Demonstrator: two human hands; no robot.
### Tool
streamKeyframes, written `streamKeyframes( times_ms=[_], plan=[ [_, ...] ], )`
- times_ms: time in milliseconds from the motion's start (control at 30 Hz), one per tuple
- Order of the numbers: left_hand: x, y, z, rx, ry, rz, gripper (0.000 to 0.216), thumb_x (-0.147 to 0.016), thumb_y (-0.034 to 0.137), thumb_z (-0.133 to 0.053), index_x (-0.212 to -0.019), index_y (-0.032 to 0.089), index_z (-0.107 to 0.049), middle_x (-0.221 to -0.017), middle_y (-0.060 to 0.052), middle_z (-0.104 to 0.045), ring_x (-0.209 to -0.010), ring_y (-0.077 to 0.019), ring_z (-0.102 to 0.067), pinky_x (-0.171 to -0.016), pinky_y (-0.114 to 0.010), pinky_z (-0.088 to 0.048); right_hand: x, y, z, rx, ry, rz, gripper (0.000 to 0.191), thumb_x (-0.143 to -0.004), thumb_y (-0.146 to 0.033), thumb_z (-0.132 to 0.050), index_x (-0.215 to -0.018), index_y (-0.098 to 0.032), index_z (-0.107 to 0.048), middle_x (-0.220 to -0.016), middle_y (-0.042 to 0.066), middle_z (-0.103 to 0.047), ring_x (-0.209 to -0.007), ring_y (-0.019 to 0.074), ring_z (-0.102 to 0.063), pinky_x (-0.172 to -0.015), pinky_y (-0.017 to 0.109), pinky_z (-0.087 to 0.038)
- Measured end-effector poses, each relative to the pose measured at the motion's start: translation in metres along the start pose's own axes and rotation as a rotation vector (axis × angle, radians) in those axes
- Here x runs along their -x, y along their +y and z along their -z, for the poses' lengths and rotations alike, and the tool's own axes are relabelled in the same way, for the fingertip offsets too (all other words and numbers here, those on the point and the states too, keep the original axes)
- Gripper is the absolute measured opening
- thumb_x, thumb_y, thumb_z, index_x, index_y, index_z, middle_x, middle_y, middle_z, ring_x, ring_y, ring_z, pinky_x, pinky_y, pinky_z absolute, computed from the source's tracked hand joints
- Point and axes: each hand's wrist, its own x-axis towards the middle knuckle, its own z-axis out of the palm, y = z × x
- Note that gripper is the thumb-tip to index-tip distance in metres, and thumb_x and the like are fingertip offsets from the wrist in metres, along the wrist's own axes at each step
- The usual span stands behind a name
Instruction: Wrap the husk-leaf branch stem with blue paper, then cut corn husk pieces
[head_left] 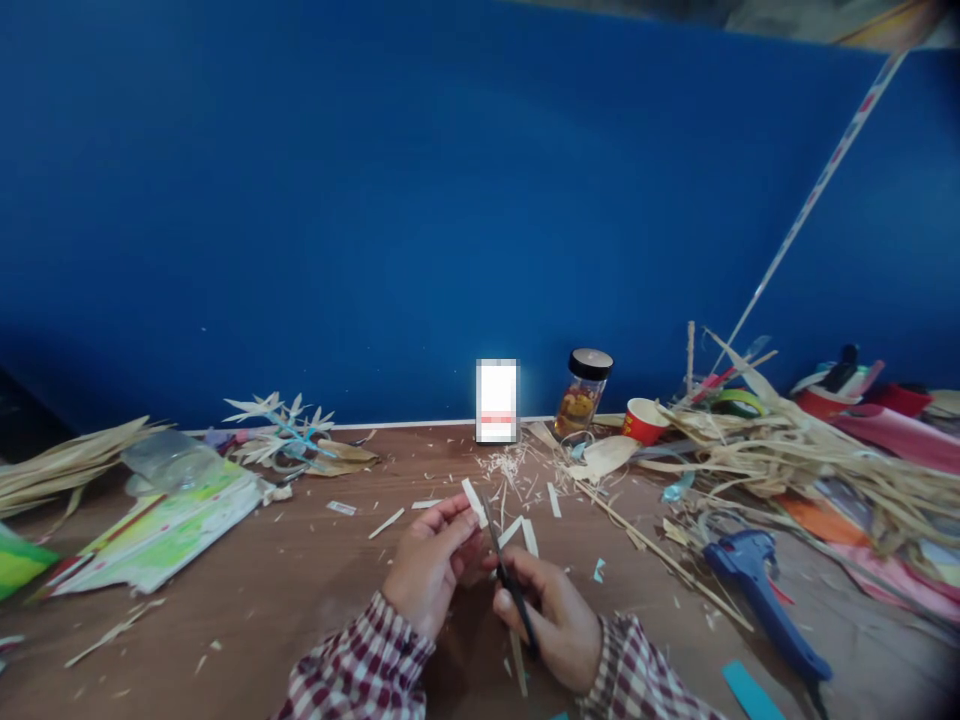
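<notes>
My left hand (429, 562) pinches a narrow white strip (472, 498) between thumb and fingers, its upper end sticking out above the fingertips. A pair of dark scissors (513, 590) is gripped in my right hand (559, 618), with the blades pointing up beside the strip. I cannot tell whether the blades touch it. A pale strip (519, 665) hangs beneath the scissors near my right palm. Just beyond my hands lie more white strips (530, 538) and a small heap of fine clippings (510, 466) on the brown table (300, 580).
At right are a blue glue gun (769, 600), a red paper cup (646, 421), a lidded jar (583, 392) and piled dried husks (757, 440). To the left lie a green-and-white sheet (165, 530), a clear plastic container (172, 462) and a leafy husk piece (289, 430). A blue wall (375, 200) stands behind.
</notes>
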Motion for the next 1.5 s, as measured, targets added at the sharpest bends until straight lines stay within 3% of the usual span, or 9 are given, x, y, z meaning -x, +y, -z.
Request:
streamKeyframes(
  times_ms=[1500],
  plan=[
    [0.0003, 0.0003, -0.0011, -0.078, -0.005, -0.01, 0.022, -0.057, 0.01, -0.075, -0.075, 0.013, -0.064, -0.064, 0.0, -0.062, -0.056, -0.0083, -0.058, -0.057, -0.02, -0.05, -0.0009, -0.0016, 0.0017, -0.071, -0.016, -0.046, 0.038, -0.079, -0.047, -0.053, -0.1, -0.015, -0.055, -0.065, -0.002, -0.048, -0.055, 0.009, -0.038, -0.048, 0.02, -0.029]
  ],
)
